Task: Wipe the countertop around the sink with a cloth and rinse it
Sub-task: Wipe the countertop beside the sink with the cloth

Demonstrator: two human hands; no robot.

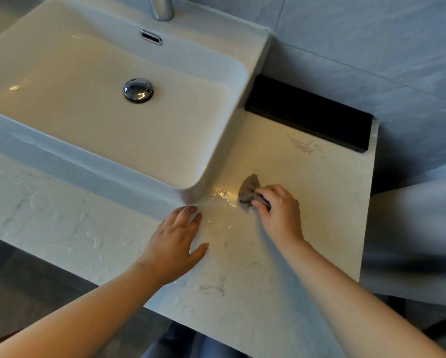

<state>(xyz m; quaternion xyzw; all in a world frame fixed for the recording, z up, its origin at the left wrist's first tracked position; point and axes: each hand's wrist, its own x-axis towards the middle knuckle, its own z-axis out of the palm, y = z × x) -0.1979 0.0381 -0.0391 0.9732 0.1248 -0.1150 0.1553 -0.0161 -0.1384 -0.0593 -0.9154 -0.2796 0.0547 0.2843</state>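
A white rectangular sink (216, 161) sits on a pale marbled countertop (307, 192). My right hand (278, 210) grips a small crumpled grey cloth (249, 188) and presses it on the countertop just right of the sink's near right corner. A wet patch (223, 196) glints between the cloth and that corner. My left hand (178, 241) lies flat on the countertop with its fingers spread, the fingertips close to the sink's corner. It holds nothing.
A chrome tap (162, 7) stands behind the basin, with a chrome drain plug (138, 89) in its middle. A black box (309, 112) lies against the grey tiled wall behind the countertop. Water streaks (61, 215) cover the countertop in front of the sink. The counter's right edge (366, 228) is near.
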